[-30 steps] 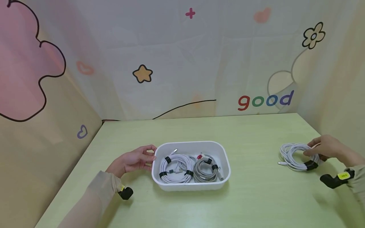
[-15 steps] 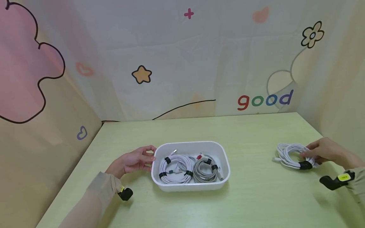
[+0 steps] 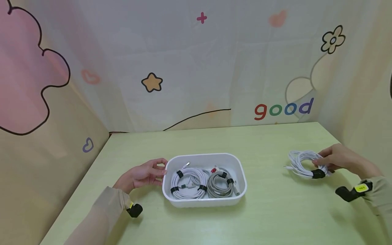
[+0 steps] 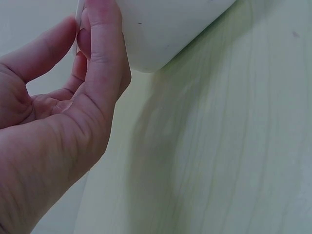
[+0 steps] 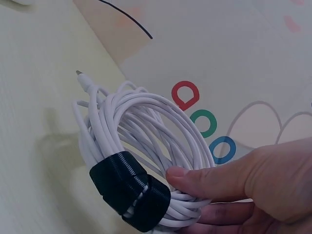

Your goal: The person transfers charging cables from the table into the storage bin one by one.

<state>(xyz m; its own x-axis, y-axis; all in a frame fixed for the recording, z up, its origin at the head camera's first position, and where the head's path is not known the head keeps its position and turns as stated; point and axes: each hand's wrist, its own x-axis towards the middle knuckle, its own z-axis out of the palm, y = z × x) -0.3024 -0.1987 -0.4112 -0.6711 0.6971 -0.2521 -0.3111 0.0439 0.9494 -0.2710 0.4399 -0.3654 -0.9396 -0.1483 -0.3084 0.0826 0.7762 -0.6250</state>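
Observation:
At the right of the head view, my right hand grips a coiled white cable between thumb and fingers. A black strap binds the coil, and a metal-tipped plug sticks out at its far end. The coil is lifted, its shadow falling on the table beneath. My left hand pinches the left rim of a white plastic bin, thumb on one side and fingers on the other. Inside the bin lie a coiled white cable on the left and a coiled grey cable on the right, both with black straps.
The bin stands on a pale green table near its middle. A printed cloth backdrop rises behind the table and along both sides. Each wrist carries a small black camera mount with a yellow label.
My right hand has carried the coiled white cable leftward and up off the table. The left hand keeps its hold on the bin, which stays in place.

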